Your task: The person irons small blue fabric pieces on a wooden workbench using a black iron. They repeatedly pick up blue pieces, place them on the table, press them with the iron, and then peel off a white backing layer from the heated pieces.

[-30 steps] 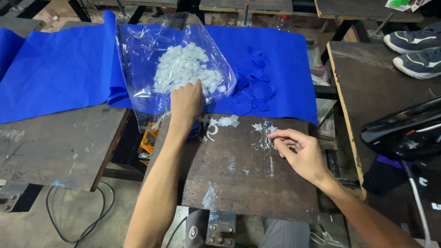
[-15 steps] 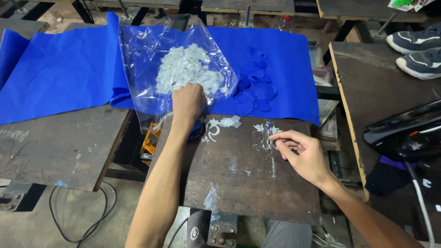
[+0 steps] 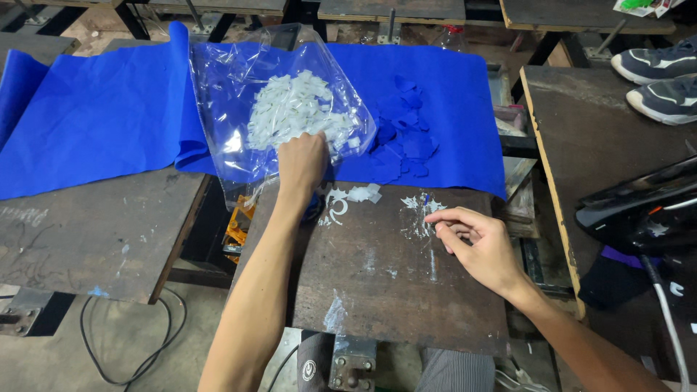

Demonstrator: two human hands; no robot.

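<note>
while the left hand (image 3: 301, 165) is closed at the mouth of a clear, crinkled plastic bag (image 3: 276, 109) full of small white pieces (image 3: 294, 109), lying on smooth blue cloth (image 3: 109, 116), the right hand (image 3: 475, 243) pinches its fingertips loosely on the dark, scratched metal plate (image 3: 385, 276); i cannot tell if it holds something. both hands stay almost as before

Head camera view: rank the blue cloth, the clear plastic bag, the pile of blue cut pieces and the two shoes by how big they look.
1. blue cloth
2. clear plastic bag
3. Unsure: pile of blue cut pieces and shoes look alike, and the shoes are cut off by the frame edge.
</note>
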